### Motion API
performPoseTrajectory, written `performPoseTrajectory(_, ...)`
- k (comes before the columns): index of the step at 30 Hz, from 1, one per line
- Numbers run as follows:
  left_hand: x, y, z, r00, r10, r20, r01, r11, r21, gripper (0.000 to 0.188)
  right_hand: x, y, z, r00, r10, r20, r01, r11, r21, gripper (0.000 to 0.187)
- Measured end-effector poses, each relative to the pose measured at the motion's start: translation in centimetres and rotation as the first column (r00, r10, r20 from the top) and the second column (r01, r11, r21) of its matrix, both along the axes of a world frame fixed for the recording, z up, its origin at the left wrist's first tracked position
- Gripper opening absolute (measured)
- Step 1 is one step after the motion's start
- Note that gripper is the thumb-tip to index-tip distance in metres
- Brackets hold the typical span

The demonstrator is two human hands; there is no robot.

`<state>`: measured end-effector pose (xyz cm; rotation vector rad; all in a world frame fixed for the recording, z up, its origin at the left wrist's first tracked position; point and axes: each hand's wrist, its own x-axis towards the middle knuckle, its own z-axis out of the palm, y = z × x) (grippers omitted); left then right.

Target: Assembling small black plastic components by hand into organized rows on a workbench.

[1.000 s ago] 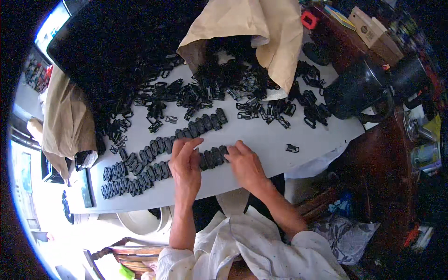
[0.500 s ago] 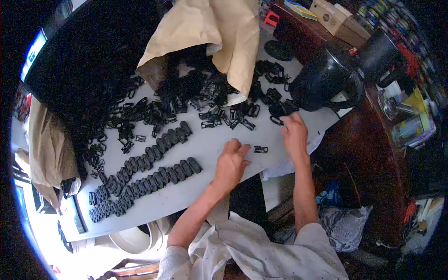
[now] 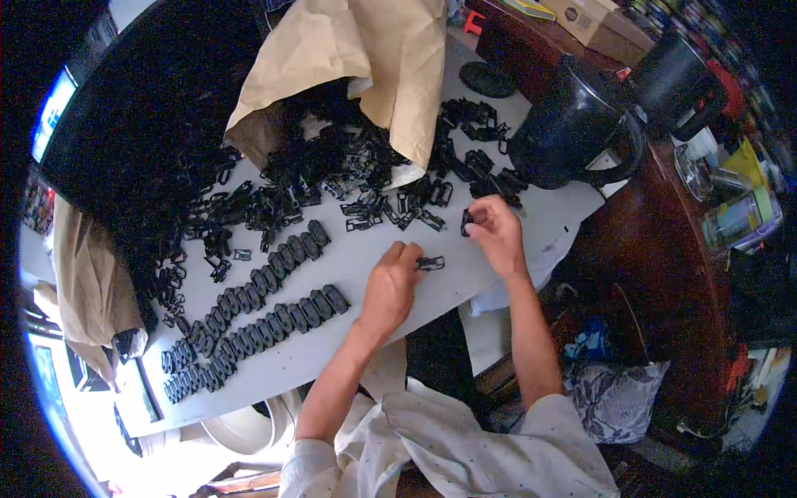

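Note:
On the white table, my left hand [image 3: 393, 280] has its fingers closed at the left end of a small black plastic buckle piece [image 3: 432, 263]. My right hand [image 3: 498, 236], to the right and a little farther off, pinches another dark buckle part [image 3: 466, 222] between thumb and fingers, just above the tabletop. Left of my hands, black buckles stand packed side by side in two slanting rows, a nearer row [image 3: 285, 319] and a farther row [image 3: 249, 292]. Beyond them lies a loose heap of open-framed black pieces [image 3: 365, 162].
An open brown paper bag [image 3: 307, 58] spills into the heap at the back. A black pot-like container [image 3: 564, 133] and a round black disc [image 3: 488, 80] stand at the back right. Another paper bag [image 3: 95, 290] is at the left. The table's front edge [image 3: 415, 318] runs below my hands.
My right hand has come left and nearer from the pile by the black container, bringing a dark buckle part. My left hand has closed on the piece that lay on the table.

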<state>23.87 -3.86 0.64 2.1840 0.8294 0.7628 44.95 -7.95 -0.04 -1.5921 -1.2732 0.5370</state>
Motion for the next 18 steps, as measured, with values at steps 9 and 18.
performPoseTrajectory(9,-4.1,1.0,-0.1,0.99,-0.027,-0.136,0.052,0.981,0.187,0.031,-0.2,-2.7,-1.1,0.957,0.032,0.289,-0.032,0.999,-0.005,0.036)
performPoseTrajectory(18,-4.5,0.9,-0.1,0.999,-0.017,-0.049,0.017,1.0,-0.003,0.043,-8.0,-3.0,0.9,0.93,0.056,0.364,-0.113,0.984,0.138,0.039)
